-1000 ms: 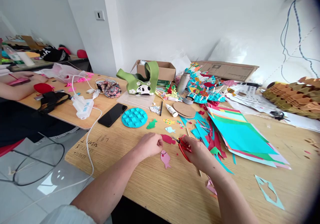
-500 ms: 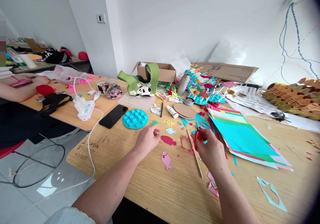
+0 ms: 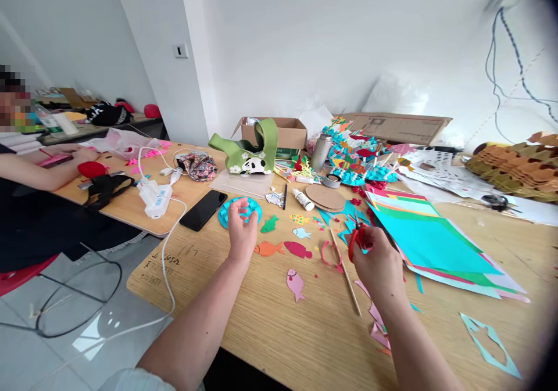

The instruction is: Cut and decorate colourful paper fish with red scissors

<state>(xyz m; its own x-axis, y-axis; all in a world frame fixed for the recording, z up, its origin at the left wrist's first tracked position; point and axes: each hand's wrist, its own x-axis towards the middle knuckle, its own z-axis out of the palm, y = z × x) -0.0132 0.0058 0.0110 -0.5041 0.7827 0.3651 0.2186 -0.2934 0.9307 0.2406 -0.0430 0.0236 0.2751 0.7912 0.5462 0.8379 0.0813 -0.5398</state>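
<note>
My left hand (image 3: pixel 242 233) hovers at the near edge of a turquoise woven-paper disc (image 3: pixel 224 215), partly covering it. Its fingers are loosely curled, with a gap to the thumb and nothing visible between them. Red-handled scissors (image 3: pixel 356 242) are gripped in my right hand (image 3: pixel 382 268), blades pointing away from me. Between the hands lie paper fish: a green one (image 3: pixel 270 223), an orange one (image 3: pixel 269 248), a crimson one (image 3: pixel 299 249), a pink one (image 3: pixel 295 284), a light blue one (image 3: pixel 301 233) and a spotted yellow one (image 3: pixel 299 219). A wooden stick (image 3: pixel 347 277) rests left of the scissors.
Coloured paper sheets (image 3: pixel 440 240) are stacked at right. Behind are a glue bottle (image 3: pixel 304 200), cardboard discs (image 3: pixel 325 197) and a green panda bag (image 3: pixel 250 153). A phone (image 3: pixel 203 210) and power strip (image 3: pixel 156 198) with its cable lie left. Another person's arm (image 3: pixel 39 173) rests at far left.
My left hand has moved left from beside the crimson fish to the turquoise disc, uncovering the orange and green fish. My right hand still holds the scissors. The camera view has shifted slightly.
</note>
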